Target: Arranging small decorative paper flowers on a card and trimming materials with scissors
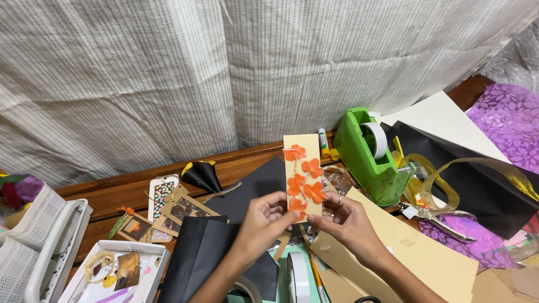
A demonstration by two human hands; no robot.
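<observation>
A tall, narrow tan card (302, 168) stands upright between both hands, lifted above the tabletop (133, 189) and in front of the pale curtain (219, 69). Orange paper flowers (306, 180) climb its face in a loose column — one near the top edge, the others clustered lower down — and thin lines that may be stems run between them, though they are too fine to be sure of.

The left hand (261, 220) comes up from below, fingers curled, pinching the card's lower left edge beside the lowest flower. The right hand (343, 220) meets it from the other side, thumb and fingertips closed on the lower right corner; a ring shows on one finger. The two hands sit close together, nearly touching under the card, both clamped on it.

Beneath them lie black paper (207, 255) and a tan sheet (416, 254). A green tape dispenser (371, 160) stands just to the right of the card, with a glue stick (322, 140) behind it. Farther right are scissors (445, 220), gold ribbon (461, 174) and purple patterned wrap (513, 125). To the left — small decorated tags (164, 209), a white tray (107, 282) and a white basket (28, 249). A tape roll (298, 282) sits near the wrists.
</observation>
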